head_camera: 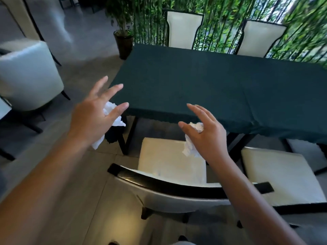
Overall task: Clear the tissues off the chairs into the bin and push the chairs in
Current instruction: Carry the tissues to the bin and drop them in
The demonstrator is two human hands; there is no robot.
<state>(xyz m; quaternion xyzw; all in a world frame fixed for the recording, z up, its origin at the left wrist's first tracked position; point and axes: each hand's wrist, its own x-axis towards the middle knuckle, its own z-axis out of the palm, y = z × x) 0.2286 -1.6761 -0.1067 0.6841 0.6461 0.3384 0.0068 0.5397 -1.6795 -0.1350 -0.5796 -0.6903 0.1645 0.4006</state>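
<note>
Your left hand is raised out ahead of you beside the near-left corner of the table, back of the hand toward you, fingers straight and fanned wide. A crumpled white tissue shows past the palm and below the wrist; how it is kept there you cannot tell, since the palm hides the contact.

Your right hand hangs over the cream seat of the near chair, forearm reaching in from lower right. Its forefinger and thumb stretch forward and apart, while the other fingers fold in toward the palm around a second crumpled tissue, which trails down toward the seat.

That chair stands pulled out from the table, its dark curved backrest nearest you. Another chair sits just to its right, also pulled out.
</note>
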